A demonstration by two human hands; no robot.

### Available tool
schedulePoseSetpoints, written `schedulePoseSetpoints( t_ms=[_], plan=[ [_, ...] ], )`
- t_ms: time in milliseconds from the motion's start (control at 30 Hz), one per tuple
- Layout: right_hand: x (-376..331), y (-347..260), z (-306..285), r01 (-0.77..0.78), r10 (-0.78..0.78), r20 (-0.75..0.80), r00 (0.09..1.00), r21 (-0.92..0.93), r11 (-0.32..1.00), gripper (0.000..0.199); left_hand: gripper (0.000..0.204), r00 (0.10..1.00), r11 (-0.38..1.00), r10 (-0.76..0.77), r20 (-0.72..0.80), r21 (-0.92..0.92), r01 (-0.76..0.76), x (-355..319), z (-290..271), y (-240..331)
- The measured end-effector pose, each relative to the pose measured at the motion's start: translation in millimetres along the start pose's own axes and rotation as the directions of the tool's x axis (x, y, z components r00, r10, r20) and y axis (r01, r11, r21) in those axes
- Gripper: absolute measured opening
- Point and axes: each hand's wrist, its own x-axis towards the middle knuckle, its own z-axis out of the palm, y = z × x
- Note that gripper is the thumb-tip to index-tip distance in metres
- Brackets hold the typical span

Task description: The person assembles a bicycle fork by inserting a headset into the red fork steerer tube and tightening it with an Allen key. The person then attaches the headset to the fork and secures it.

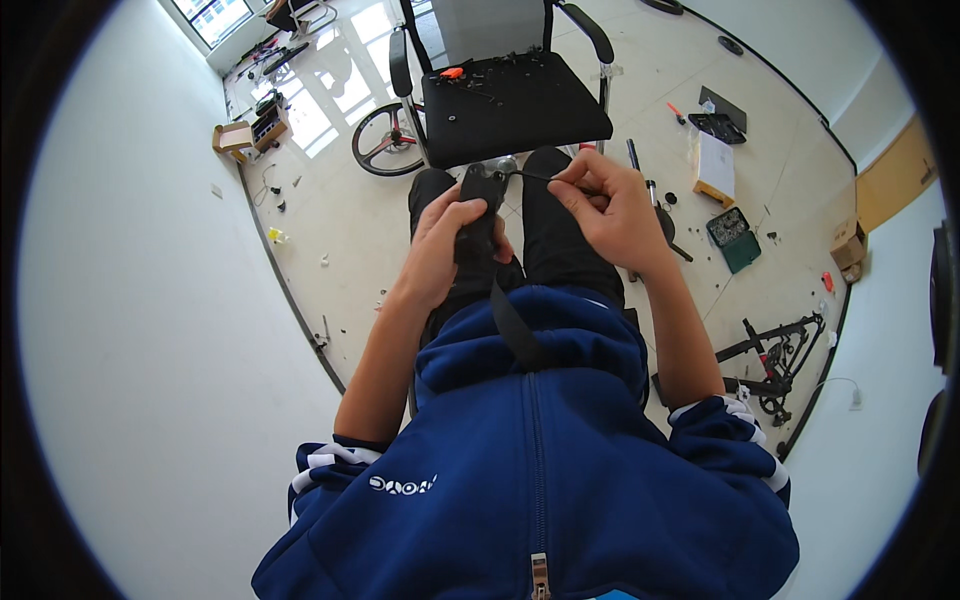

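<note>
Above my lap, my left hand [432, 245] is closed round a dark, elongated block-like part [478, 213], thumb on top and fingertips showing at its right side. A silvery rounded piece [507, 164] shows at the part's far end; whether it is joined on cannot be made out. My right hand [615, 208] pinches a thin black rod [533, 177], like a hex key, between thumb and fingers. The rod's left tip reaches the far end of the dark part. A black strap [514, 325] hangs over my jacket below the hands.
In front stands a black office chair [510, 110] with small dark parts and an orange item [452, 73] on its seat. A spoked wheel [388, 138] lies left of it. On the right floor are a green case [740, 252], a white box [713, 165] and a bicycle frame [775, 360].
</note>
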Motion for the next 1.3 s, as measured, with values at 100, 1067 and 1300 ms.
schedulePoseSetpoints(
  t_ms=[100,1067,1300],
  plan=[
    [-2.1,0.3,9.2,0.056,-0.058,-0.037,0.998,-0.033,0.998,0.015,0.023,0.997,0.97,0.052,-0.061,0.24,-0.036,-5.4,11.5,-0.4],
    [-8.9,23.0,108.3,-0.002,0.214,-0.52,0.827,0.378,0.926,0.018,0.028,0.965,0.931,0.208,-0.159,0.335,-0.145,22.0,13.9,-21.1],
    [-4.3,32.2,106.2,-0.097,0.256,-0.458,0.851,0.343,0.934,0.018,0.039,0.874,0.693,0.424,-0.238,0.707,-0.143,22.5,12.9,-32.1]
  ],
)
